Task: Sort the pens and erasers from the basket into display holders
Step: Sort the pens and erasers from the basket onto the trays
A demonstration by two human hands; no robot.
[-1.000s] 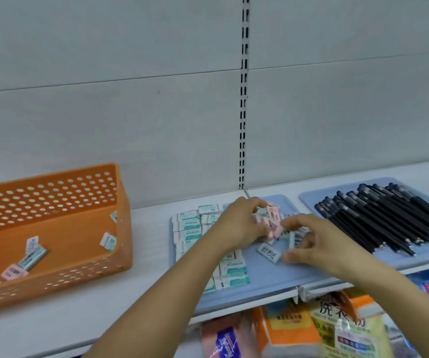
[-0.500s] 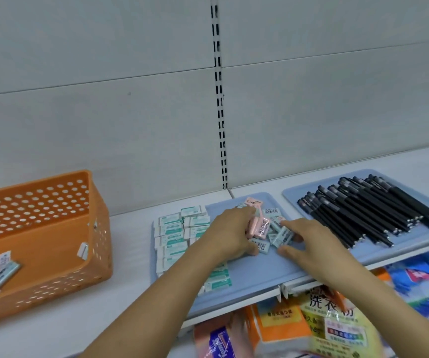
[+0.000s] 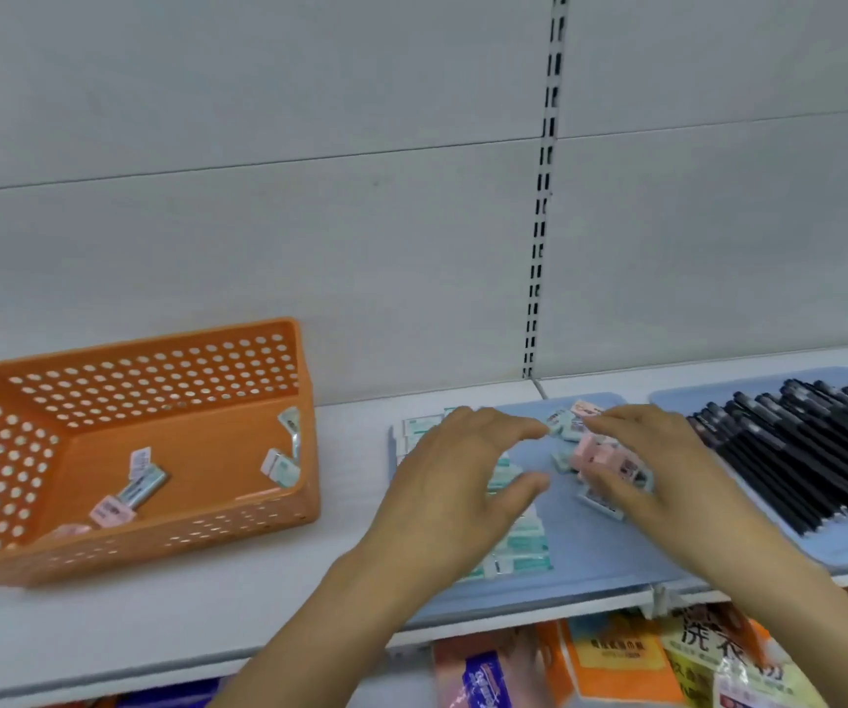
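An orange perforated basket [image 3: 207, 528] sits at the left of the white shelf with a few erasers [image 3: 143, 485] inside. On a blue tray [image 3: 590, 549], teal erasers [image 3: 519, 554] lie in rows and pink erasers [image 3: 598, 452] form a loose pile. My left hand [image 3: 452, 482] hovers over the teal rows, fingers relaxed and spread, holding nothing. My right hand [image 3: 667, 467] rests on the pink pile, with forefinger and thumb fairly straight on either side of it. Black pens [image 3: 810, 452] lie side by side on a second blue tray [image 3: 830, 554] at the right.
A slotted upright [image 3: 539, 247] runs down the grey back panel behind the trays. Below the shelf edge stand packaged goods [image 3: 616, 661] in orange and yellow wrappers. Bare white shelf [image 3: 350, 503] separates the basket from the eraser tray.
My left hand has lifted off the eraser pile and drawn back to the left, fingers opening. My right hand stays on the pink erasers. The view has swung left, bringing the basket closer to centre.
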